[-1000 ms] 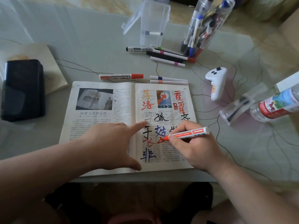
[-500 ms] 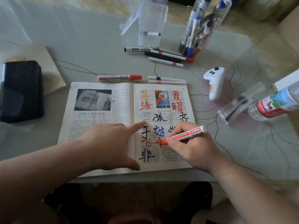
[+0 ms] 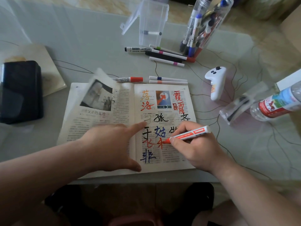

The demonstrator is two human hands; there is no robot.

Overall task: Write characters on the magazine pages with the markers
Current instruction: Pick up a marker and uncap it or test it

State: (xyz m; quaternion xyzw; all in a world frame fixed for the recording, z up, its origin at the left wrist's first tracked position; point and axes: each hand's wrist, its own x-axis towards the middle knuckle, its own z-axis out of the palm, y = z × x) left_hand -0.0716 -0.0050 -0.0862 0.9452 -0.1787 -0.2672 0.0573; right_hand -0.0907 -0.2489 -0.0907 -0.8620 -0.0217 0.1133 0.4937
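On the magazine's right page (image 3: 164, 128), the right hand (image 3: 197, 147) grips a red marker (image 3: 189, 134), its long axis slanting up-right, tip at a half-drawn red character. Left hand (image 3: 110, 145) lies flat, fingers spread, beside the gutter.

A pale grey-green glossy table (image 3: 81, 46) veined with thin dark lines is lit by soft, even light; a beige marbled surface (image 3: 97, 4) is seen beyond its far edge.

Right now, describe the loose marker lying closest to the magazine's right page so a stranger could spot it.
Find the open magazine. Just beyond its right page's top edge lie two thin white markers, side by side. Yours is the nearer marker, with a peach band; the farther marker has a dark blue one.
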